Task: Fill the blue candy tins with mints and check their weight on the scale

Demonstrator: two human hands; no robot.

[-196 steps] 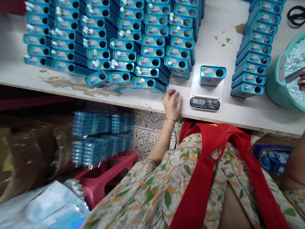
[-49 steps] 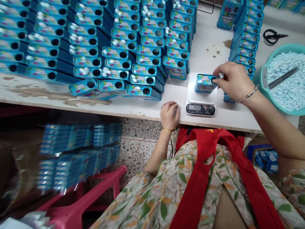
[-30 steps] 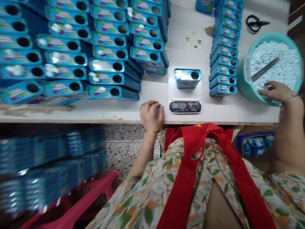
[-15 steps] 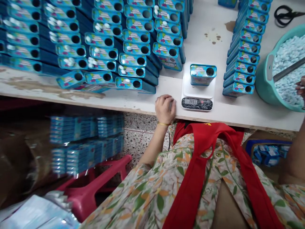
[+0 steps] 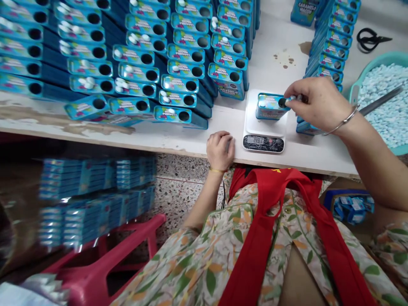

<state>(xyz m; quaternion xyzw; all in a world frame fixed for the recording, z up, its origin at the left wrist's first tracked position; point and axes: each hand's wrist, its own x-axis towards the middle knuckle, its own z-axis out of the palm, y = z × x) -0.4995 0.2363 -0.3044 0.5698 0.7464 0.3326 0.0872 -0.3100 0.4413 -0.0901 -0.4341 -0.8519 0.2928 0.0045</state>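
On a white kitchen scale (image 5: 251, 127) stands a blue candy tin (image 5: 267, 111), upright with its round hole facing up and a pale candy on its top. My right hand (image 5: 320, 102) is at the tin's hole, fingers pinched on pale blue candies (image 5: 290, 98). The scale's display (image 5: 255, 140) is lit, its digits hard to read. My left hand (image 5: 219, 149) rests curled at the table edge, left of the scale; something dark shows by its thumb, and whether it holds anything is hidden.
Rows of blue tins (image 5: 183, 114) fill the left, some with candies on top. Another row of tins (image 5: 331, 49) stands partly behind my right forearm. A teal basin (image 5: 353, 91) of candies with a grey tool (image 5: 382, 100) and black scissors (image 5: 371, 40) lie right. Below is a pink stool (image 5: 105, 255).
My right hand has come from the candy basin to the tin on the scale, bringing candies. My left hand stays curled at the table edge. The view has shifted slightly.
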